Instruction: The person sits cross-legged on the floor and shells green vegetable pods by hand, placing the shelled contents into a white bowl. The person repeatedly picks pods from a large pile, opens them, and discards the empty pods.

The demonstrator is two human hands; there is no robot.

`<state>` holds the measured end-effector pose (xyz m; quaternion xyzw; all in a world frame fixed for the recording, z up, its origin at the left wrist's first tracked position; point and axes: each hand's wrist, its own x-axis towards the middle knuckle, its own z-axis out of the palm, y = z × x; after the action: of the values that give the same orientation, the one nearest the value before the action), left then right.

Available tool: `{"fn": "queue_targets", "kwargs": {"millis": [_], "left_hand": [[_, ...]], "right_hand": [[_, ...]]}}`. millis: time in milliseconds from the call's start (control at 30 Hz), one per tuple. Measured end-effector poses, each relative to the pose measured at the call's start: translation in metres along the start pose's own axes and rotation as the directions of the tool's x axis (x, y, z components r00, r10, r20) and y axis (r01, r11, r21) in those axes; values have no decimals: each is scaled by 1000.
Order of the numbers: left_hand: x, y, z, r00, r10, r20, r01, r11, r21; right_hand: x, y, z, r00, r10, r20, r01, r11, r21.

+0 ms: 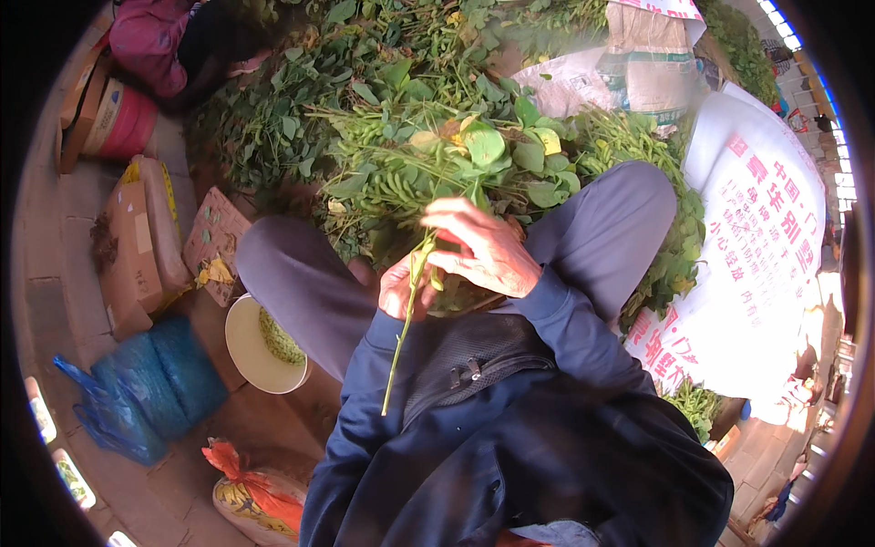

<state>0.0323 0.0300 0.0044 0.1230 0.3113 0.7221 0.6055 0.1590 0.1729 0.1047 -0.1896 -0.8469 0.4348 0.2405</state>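
Note:
Between my knees, my left hand (405, 286) grips a green soybean stem (405, 328), whose thin bare end points down toward my lap. My right hand (478, 249) is at the stem's upper part, its fingers bent over it; whether they pinch a pod is hard to tell. A green pod (436, 278) hangs by the stem between the hands. Just beyond them lies a heap of soybean plants (403, 157) with pods and green and yellow leaves. A white bucket (239, 352) holding shelled green beans (279, 340) stands beside my left knee.
At the left are a cardboard box (133, 256), a blue plastic bag (154, 390) and a flat cardboard piece (217, 232). An orange-tied sack (263, 502) lies lower left. Printed white sheeting (759, 225) spreads at the right; woven sacks (646, 68) lie beyond. Another person (154, 41) sits upper left.

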Motion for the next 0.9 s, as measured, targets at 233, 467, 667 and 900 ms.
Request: {"fn": "queue_targets", "kwargs": {"millis": [233,467,667,900], "left_hand": [[-10,54,40,996,-75,55,65,985,161],[-65,161,-7,839,437,-324,-275,855,440],[-149,169,-221,343,669,-659,-201,738,645],[-185,54,-423,460,774,-436,-63,518,853]], "right_hand": [[37,-15,-46,929,-70,363,77,997,-6],[104,-1,-206,864,-453,219,466,556,-688],[65,112,-362,996,86,-14,-54,484,-873],[146,152,-144,878,167,449,185,746,-640]]}}
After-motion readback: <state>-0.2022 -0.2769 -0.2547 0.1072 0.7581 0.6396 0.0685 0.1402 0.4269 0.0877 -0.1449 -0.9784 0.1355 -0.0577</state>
